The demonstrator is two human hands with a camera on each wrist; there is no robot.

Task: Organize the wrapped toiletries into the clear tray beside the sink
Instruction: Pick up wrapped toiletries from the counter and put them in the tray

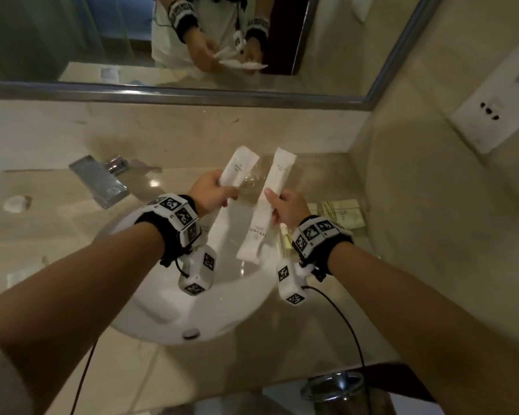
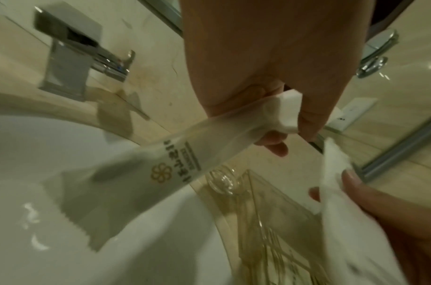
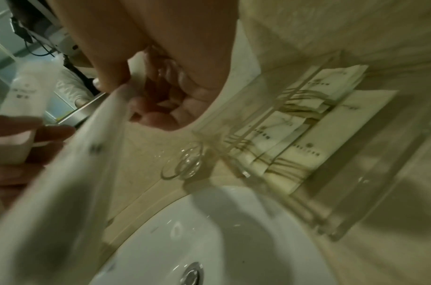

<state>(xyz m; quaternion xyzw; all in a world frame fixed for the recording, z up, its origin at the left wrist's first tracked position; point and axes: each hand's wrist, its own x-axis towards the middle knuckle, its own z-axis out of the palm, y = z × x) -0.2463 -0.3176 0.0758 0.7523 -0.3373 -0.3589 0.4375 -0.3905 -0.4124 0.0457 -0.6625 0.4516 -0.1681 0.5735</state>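
Both hands are raised over the white sink [image 1: 150,298]. My left hand [image 1: 213,191] grips a long white wrapped packet [image 1: 239,167] near its middle; the left wrist view shows gold print on this packet [image 2: 146,173]. A second, longer white packet [image 1: 267,205] is pinched by my right hand [image 1: 285,206], and that packet [image 3: 70,173] fills the left of the right wrist view. The clear tray [image 1: 360,202] sits on the counter right of the sink, partly behind my right wrist. Inside that tray [image 3: 363,198] lie several cream wrapped toiletries [image 3: 307,142].
A chrome faucet [image 1: 98,181] stands behind the sink at left. A clear glass [image 3: 185,164] lies on the counter between sink and tray. A mirror [image 1: 192,40] spans the back wall and an outlet plate [image 1: 492,112] is on the right wall.
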